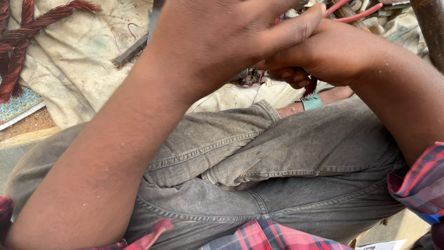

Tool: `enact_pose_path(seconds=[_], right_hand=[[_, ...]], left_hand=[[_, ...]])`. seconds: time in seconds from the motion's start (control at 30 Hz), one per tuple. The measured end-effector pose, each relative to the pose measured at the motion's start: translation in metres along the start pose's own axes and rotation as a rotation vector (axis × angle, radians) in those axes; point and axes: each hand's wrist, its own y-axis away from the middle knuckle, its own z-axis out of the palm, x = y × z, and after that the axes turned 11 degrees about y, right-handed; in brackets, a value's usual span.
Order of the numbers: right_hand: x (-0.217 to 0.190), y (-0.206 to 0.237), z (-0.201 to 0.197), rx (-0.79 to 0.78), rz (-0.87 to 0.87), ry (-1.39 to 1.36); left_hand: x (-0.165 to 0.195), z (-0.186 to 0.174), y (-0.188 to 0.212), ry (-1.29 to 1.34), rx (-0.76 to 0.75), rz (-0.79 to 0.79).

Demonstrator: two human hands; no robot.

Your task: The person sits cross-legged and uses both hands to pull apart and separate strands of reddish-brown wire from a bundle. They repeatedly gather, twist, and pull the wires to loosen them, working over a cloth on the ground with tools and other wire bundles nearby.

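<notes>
My left hand (222, 32) is raised over my lap, its fingers closed and its thumb stretched across toward my right hand (323, 55). The right hand is curled shut around a small bundle of dark red wire strands (311, 86) that pokes out below the fist. Pink-red wires (356, 14) run up from the two hands to the top right. What the left hand grips is hidden behind its back. Both hands touch each other above my crossed legs in grey trousers (286, 153).
A dirty cream cloth (78, 60) covers the ground ahead. Twisted bundles of reddish-brown wire (18, 46) lie on it at the left, and a dark flat metal piece (132, 50) lies near the middle. A tangle of fine wire (252, 76) sits under my hands. A dark pole (432, 28) stands at the right.
</notes>
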Motion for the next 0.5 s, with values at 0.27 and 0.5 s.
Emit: enact_pose_path(seconds=[0.27,0.5], right_hand=[[-0.019,-0.001,0.008,0.154,-0.265,0.755],[-0.028,-0.007,0.023,0.356,-0.102,1.115]], left_hand=[[0.003,0.041,0.016,-0.011,-0.185,-0.278],[0.001,0.045,0.019,0.045,-0.391,-0.408]])
